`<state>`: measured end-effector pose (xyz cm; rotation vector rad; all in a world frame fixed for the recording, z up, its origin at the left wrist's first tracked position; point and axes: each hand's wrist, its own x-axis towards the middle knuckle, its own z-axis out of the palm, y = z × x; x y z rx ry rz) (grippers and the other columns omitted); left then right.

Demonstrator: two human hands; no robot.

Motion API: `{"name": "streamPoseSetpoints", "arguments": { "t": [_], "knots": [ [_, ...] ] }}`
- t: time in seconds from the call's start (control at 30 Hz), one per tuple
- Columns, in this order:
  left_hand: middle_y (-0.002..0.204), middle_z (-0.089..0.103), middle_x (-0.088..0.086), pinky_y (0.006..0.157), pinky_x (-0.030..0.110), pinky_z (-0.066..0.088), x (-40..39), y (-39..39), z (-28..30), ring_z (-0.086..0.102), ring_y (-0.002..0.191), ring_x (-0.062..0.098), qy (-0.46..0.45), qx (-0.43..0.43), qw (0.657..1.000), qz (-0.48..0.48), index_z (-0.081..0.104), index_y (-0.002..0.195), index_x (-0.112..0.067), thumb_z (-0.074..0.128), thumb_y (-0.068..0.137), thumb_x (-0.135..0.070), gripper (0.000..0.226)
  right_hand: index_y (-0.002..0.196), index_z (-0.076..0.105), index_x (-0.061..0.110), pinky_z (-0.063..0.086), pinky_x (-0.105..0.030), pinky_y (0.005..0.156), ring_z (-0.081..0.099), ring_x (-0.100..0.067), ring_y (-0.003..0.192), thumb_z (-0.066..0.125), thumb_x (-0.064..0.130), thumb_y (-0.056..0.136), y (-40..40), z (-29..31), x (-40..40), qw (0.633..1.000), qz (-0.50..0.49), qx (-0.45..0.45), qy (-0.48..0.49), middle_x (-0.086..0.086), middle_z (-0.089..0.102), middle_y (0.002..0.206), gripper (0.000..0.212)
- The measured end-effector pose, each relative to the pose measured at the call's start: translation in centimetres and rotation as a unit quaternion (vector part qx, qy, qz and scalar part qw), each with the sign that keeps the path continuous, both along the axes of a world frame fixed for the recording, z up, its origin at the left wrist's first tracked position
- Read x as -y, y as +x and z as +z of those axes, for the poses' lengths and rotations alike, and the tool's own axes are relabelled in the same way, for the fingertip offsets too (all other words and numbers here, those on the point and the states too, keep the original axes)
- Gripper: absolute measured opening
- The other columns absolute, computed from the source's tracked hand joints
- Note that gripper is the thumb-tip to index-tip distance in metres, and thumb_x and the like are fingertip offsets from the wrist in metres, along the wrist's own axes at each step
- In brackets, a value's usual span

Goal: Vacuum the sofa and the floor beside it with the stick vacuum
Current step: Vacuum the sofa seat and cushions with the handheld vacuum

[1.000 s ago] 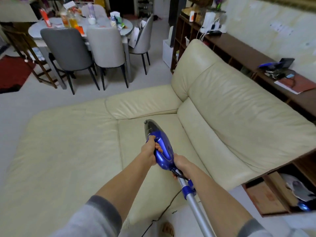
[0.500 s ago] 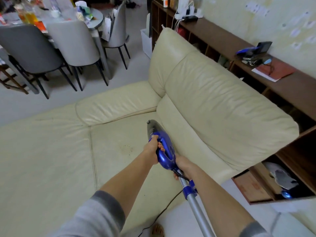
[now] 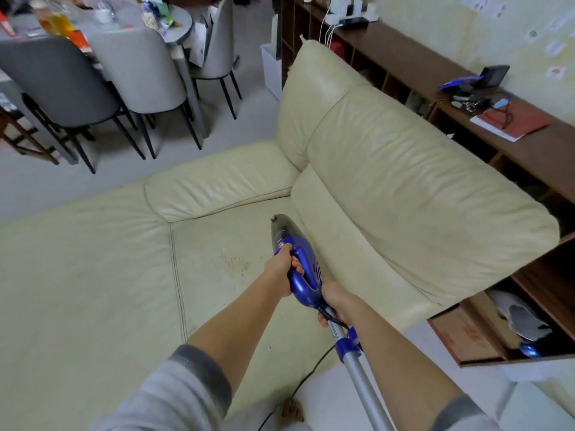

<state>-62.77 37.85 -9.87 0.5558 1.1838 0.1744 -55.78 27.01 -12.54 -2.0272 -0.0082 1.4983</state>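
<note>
So both hands are on the blue stick vacuum [image 3: 303, 269]. The right hand [image 3: 334, 301], nearest the camera, is curled around the bottom of the blue body right where the silver tube [image 3: 362, 384] joins it, and the black cord [image 3: 306, 373] trails off under that wrist toward the floor [image 3: 404, 362]. Just ahead of it, the left hand [image 3: 280, 270] is wrapped tight around the loop handle, fingers closed through the opening. Both are full grips, nothing spread.

The vacuum's dark nozzle end points away from the hands and sits over the cream leather sofa [image 3: 389, 169], close to the crease where seat meets back cushion. A patch of crumbs [image 3: 233, 262] lies on the seat just left of the left hand.

Compared to a second ago, the view has swung right and down: the back cushion fills more of the frame, and the dining chairs [image 3: 102, 79] and the cluttered bench [image 3: 174, 17] have slid up to the top left corner. The grip looks the same. The wooden shelf unit [image 3: 466, 88] runs behind the sofa, far right of the hands.
</note>
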Motion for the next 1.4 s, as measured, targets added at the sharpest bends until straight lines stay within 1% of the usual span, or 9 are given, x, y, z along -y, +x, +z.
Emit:
{"name": "streamPoseSetpoints", "arguments": {
  "t": [0.17,0.27,0.4,0.57,0.83,1.0,1.17,1.23,1.4],
  "knots": [
    [0.047,0.042,-0.003,0.038,0.02,0.037,-0.7,-3.6,0.3,0.038,0.035,0.011,-0.008,0.015,1.0,0.014,0.05,0.069,-0.013,0.056,0.096,-0.029,0.031,0.09,0.049,0.005,0.038,-0.021,0.039,0.039,-0.017,0.039,0.032,0.013,0.094,-3.5,1.2,-0.7,1.0,0.013,-0.006,0.018,-0.007,0.046,0.057,0.019],
    [0.047,0.041,-0.003,0.037,0.018,0.036,-1.0,-5.9,0.6,0.037,0.035,0.011,-0.006,0.018,1.0,0.022,0.05,0.071,-0.012,0.055,0.096,-0.029,0.03,0.087,0.048,0.006,0.036,-0.019,0.038,0.038,-0.017,0.042,0.032,0.012,0.094,-5.7,2.0,-0.9,0.999,0.018,-0.008,0.028,-0.008,0.045,0.058,0.019],
    [0.047,0.042,-0.003,0.036,0.018,0.037,-1.7,-9.8,0.6,0.038,0.035,0.01,-0.009,0.031,0.999,0.039,0.051,0.074,-0.012,0.055,0.096,-0.03,0.028,0.085,0.048,0.006,0.037,-0.019,0.038,0.039,-0.017,0.042,0.034,0.013,0.095,-9.4,2.6,-1.6,0.999,0.037,0.001,0.029,-0.009,0.046,0.058,0.019],
    [0.045,0.043,-0.003,0.037,0.018,0.037,-2.1,-13.8,0.7,0.038,0.033,0.01,-0.008,0.038,0.997,0.061,0.051,0.073,-0.013,0.054,0.097,-0.029,0.029,0.09,0.051,0.004,0.041,-0.022,0.04,0.044,-0.02,0.041,0.035,0.014,0.096,-12.7,2.7,-2.4,0.996,0.079,0.021,0.039,-0.012,0.049,0.06,0.02],
    [0.041,0.042,-0.004,0.033,0.015,0.034,-2.8,-19.6,0.3,0.037,0.029,0.009,-0.015,0.047,0.991,0.124,0.048,0.069,-0.013,0.056,0.095,-0.03,0.031,0.085,0.051,0.005,0.04,-0.023,0.04,0.045,-0.02,0.042,0.032,0.012,0.096,-17.7,3.2,-3.5,0.99,0.131,0.042,0.043,-0.012,0.05,0.06,0.023],
    [0.042,0.042,-0.004,0.033,0.014,0.034,-2.8,-22.4,0.4,0.037,0.029,0.009,-0.016,0.05,0.986,0.161,0.052,0.074,-0.013,0.056,0.096,-0.031,0.029,0.083,0.051,0.005,0.04,-0.024,0.042,0.045,-0.021,0.042,0.032,0.014,0.096,-20.3,3.7,-3.9,0.985,0.155,0.049,0.05,-0.013,0.051,0.058,0.025],
    [0.045,0.042,-0.004,0.033,0.014,0.035,-2.2,-24.6,0.3,0.038,0.031,0.007,-0.036,0.066,0.98,0.182,0.055,0.075,-0.013,0.058,0.095,-0.031,0.027,0.077,0.048,0.006,0.039,-0.024,0.045,0.044,-0.019,0.045,0.03,0.013,0.098,-22.0,4.4,-3.9,0.982,0.171,0.067,0.041,-0.012,0.049,0.059,0.029],
    [0.047,0.042,-0.004,0.033,0.015,0.035,-2.1,-25.5,0.2,0.038,0.032,0.008,-0.034,0.066,0.979,0.192,0.055,0.074,-0.013,0.059,0.094,-0.03,0.026,0.077,0.048,0.007,0.039,-0.024,0.045,0.044,-0.019,0.046,0.031,0.012,0.097,-22.8,4.4,-3.9,0.98,0.182,0.074,0.043,-0.012,0.05,0.061,0.027],
    [0.055,0.042,-0.003,0.034,0.016,0.037,-1.7,-27.4,-0.2,0.039,0.036,0.009,-0.038,0.07,0.976,0.203,0.057,0.08,-0.014,0.061,0.092,-0.032,0.022,0.083,0.049,0.006,0.04,-0.023,0.046,0.045,-0.019,0.046,0.035,0.01,0.095,-24.3,4.0,-3.8,0.974,0.209,0.08,0.034,-0.013,0.051,0.064,0.019]
  ]
}}
